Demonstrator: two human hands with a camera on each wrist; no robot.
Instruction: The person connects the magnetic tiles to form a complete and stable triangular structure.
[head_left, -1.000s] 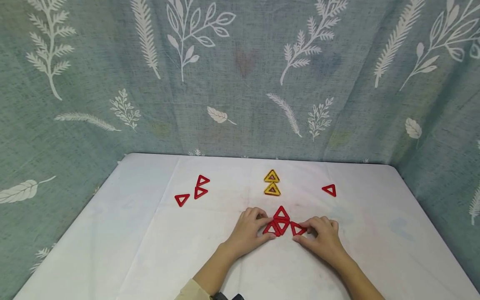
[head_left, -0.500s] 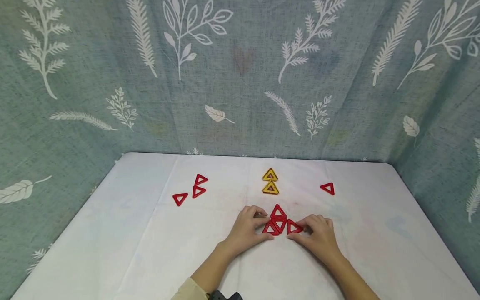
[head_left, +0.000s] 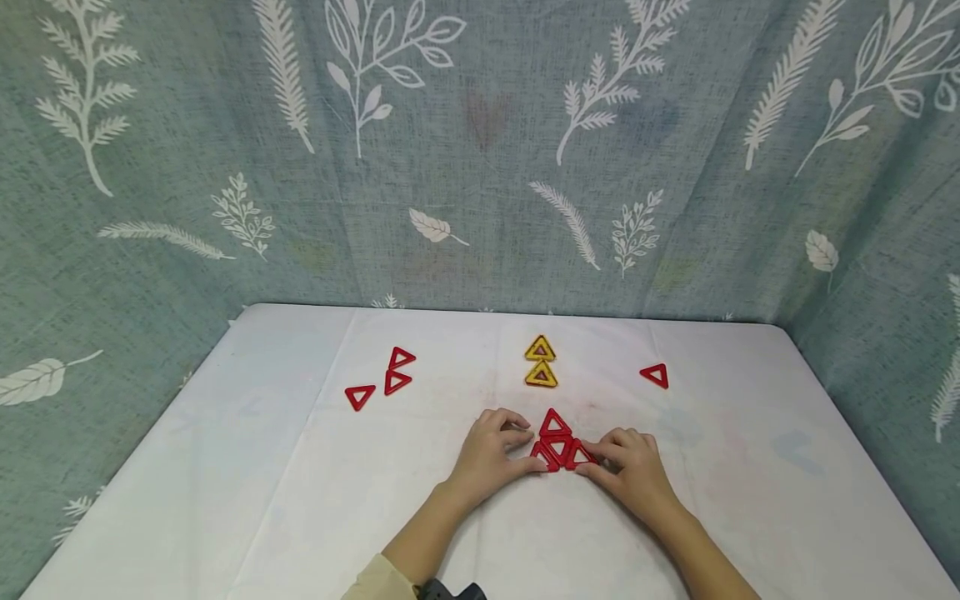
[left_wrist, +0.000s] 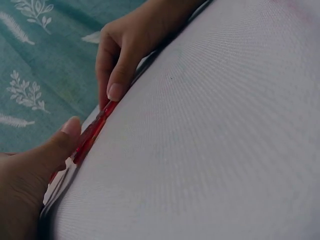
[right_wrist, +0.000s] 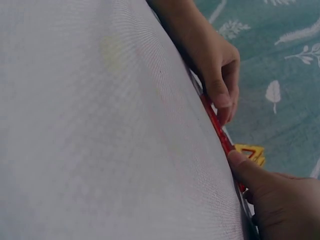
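In the head view, several red triangle tiles form a larger triangle on the white table, with a top tile (head_left: 555, 424) above a middle tile (head_left: 557, 450). My left hand (head_left: 491, 450) holds the lower-left tile (head_left: 542, 457) at its outer edge, thumb on the bottom corner. Opposite it, my right hand (head_left: 630, 471) pinches the lower-right tile (head_left: 577, 455) between thumb and index finger, against the middle tile. The left wrist view shows the red tiles (left_wrist: 90, 137) nearly edge-on between both hands. In the right wrist view, my right thumb lies over the red edge (right_wrist: 218, 124).
Behind the group, two yellow triangle tiles (head_left: 541, 374) stand in a line. Three loose red tiles (head_left: 397, 382) lie at the back left, and one red tile (head_left: 656, 376) lies at the back right. A patterned green curtain (head_left: 480, 167) borders the table (head_left: 337, 500).
My right hand has moved left, turning its red tile and bringing it against the middle tile. The left index finger has drawn back slightly. The loose tiles keep their places.
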